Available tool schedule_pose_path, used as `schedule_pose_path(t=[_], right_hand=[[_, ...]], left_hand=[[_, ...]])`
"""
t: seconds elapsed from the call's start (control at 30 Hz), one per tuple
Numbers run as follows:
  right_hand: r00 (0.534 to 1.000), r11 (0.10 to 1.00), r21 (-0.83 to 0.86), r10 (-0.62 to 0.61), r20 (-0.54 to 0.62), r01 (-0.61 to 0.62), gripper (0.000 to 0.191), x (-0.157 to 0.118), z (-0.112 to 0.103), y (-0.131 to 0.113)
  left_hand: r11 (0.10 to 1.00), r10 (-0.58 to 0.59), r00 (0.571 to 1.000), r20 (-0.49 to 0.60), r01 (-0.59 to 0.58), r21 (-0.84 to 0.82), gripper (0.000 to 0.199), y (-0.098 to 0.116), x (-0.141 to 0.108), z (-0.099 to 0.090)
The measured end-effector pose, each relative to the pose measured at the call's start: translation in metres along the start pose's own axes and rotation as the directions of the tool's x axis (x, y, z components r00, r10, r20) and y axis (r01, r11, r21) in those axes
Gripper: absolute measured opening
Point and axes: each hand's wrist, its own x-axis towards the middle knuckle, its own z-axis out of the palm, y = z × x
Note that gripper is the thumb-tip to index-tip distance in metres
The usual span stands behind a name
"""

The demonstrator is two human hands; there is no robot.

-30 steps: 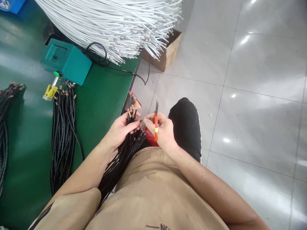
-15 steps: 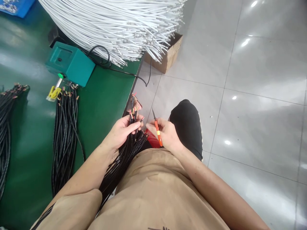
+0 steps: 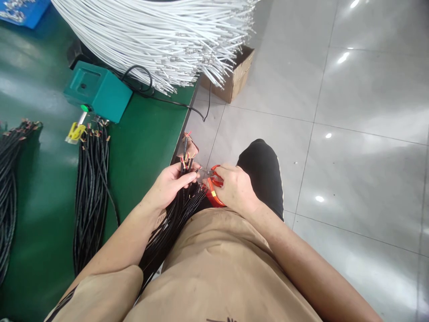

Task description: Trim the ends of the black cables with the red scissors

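My left hand (image 3: 176, 182) is closed around several black cables (image 3: 183, 197), whose stripped ends show red, yellow and other coloured wires above the fingers. One cable end sticks out to the right between thumb and fingertips. My right hand (image 3: 234, 185) grips a pair of red-orange-handled cutting pliers (image 3: 214, 184). Their metal jaws point left and meet, or nearly meet, that cable end at the left fingertips; whether they touch the wires is too small to tell. More black cables (image 3: 167, 237) lie across my lap under the left forearm.
On the green table (image 3: 144, 138) stand a teal box-shaped device (image 3: 100, 91) and a bundle of black cables (image 3: 90, 201). A large pile of white cables (image 3: 161, 44) overhangs the edge above a cardboard box (image 3: 239, 76). A blue tray (image 3: 31, 18) sits far left.
My right hand has turned the pliers from pointing upward to pointing left, with their handles now spread, and brought the jaws to the cable end. The left hand has barely moved.
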Motion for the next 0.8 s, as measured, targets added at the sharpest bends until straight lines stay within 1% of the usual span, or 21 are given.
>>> schedule_pose_path(t=[0.17, 0.37, 0.6, 0.8], right_hand=[[1.000, 1.000, -0.007, -0.022, 0.011, 0.023, 0.026, 0.0009, 0.0001, 0.0031], [0.999, 1.000, -0.008, -0.023, 0.036, 0.023, 0.030, 0.0005, -0.0020, 0.0049], [0.999, 0.998, -0.051, -0.021, 0.041, 0.023, 0.030, -0.0009, -0.0004, 0.0052], [0.999, 0.998, -0.063, -0.014, 0.039, 0.017, 0.034, -0.0013, -0.0004, 0.0051]], left_hand=[[1.000, 0.006, 1.000, 0.003, -0.006, 0.014, 0.028, -0.0008, 0.0002, -0.0008], [0.999, 0.018, 1.000, 0.008, -0.018, 0.039, 0.025, -0.0015, 0.0003, -0.0007], [0.999, 0.018, 1.000, 0.019, -0.019, 0.050, 0.023, -0.0009, 0.0006, -0.0011], [0.998, 0.013, 1.000, 0.021, -0.014, 0.053, 0.024, -0.0003, 0.0006, -0.0012]])
